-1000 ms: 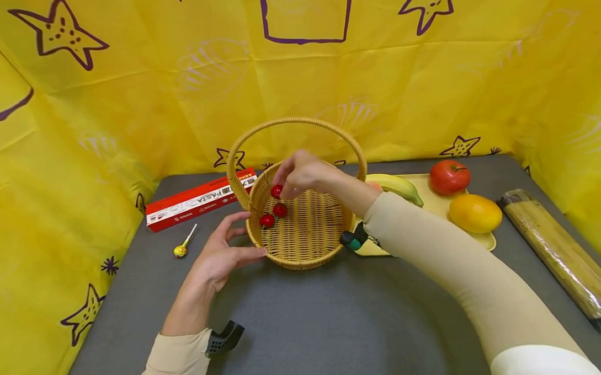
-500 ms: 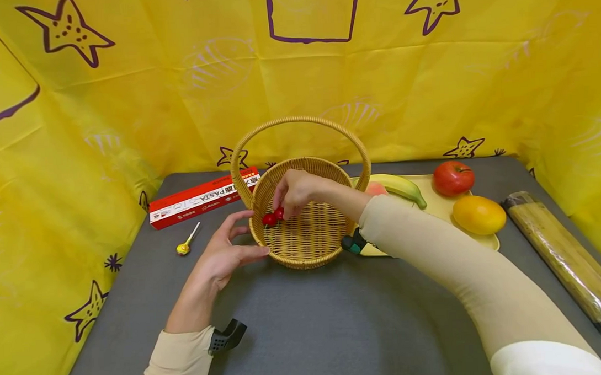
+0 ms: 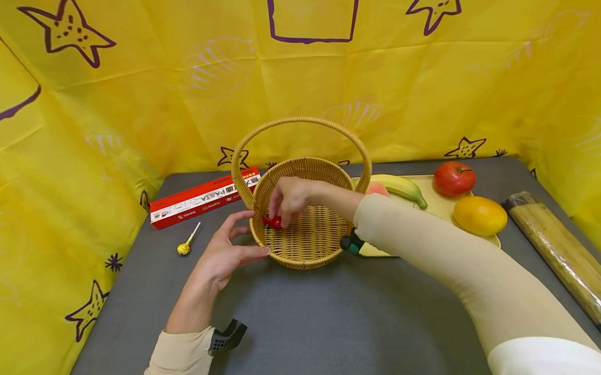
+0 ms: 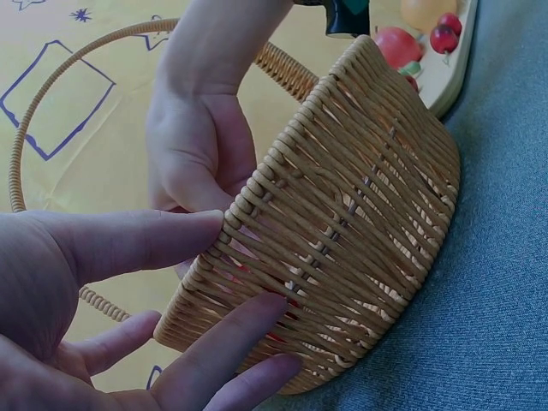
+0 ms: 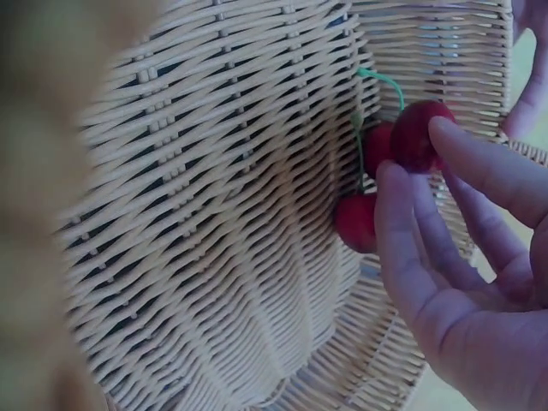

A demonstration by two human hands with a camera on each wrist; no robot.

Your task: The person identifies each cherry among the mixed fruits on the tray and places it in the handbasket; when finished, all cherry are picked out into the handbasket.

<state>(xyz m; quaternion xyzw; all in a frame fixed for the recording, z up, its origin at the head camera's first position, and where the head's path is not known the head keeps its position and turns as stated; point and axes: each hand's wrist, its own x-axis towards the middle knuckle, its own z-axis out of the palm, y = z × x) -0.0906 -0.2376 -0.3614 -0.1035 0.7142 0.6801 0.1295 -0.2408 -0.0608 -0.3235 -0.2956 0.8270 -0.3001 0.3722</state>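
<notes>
A wicker basket (image 3: 312,234) with a tall looped handle stands mid-table. My right hand (image 3: 295,197) reaches inside it. Between thumb and index finger it pinches a red cherry (image 5: 419,137) with a green stem, seen in the right wrist view. Two more cherries (image 5: 355,223) lie close by against the woven inside, one partly hidden behind the pinched cherry. My left hand (image 3: 222,257) is at the basket's left side, fingers spread and fairly straight. In the left wrist view fingertips (image 4: 205,229) touch the rim, and another finger lies along the outer wall.
Left of the basket are a red-and-white pasta box (image 3: 206,197) and a lollipop (image 3: 184,248). At right, a pale yellow tray (image 3: 437,202) bears a banana (image 3: 400,185), tomato (image 3: 454,178), mango (image 3: 479,215) and small cherries (image 4: 443,38). A wrapped brown roll (image 3: 556,256) lies farther right.
My right hand has moved down inside the basket toward its left side, bringing its cherry beside the other two. My left hand stays at the rim.
</notes>
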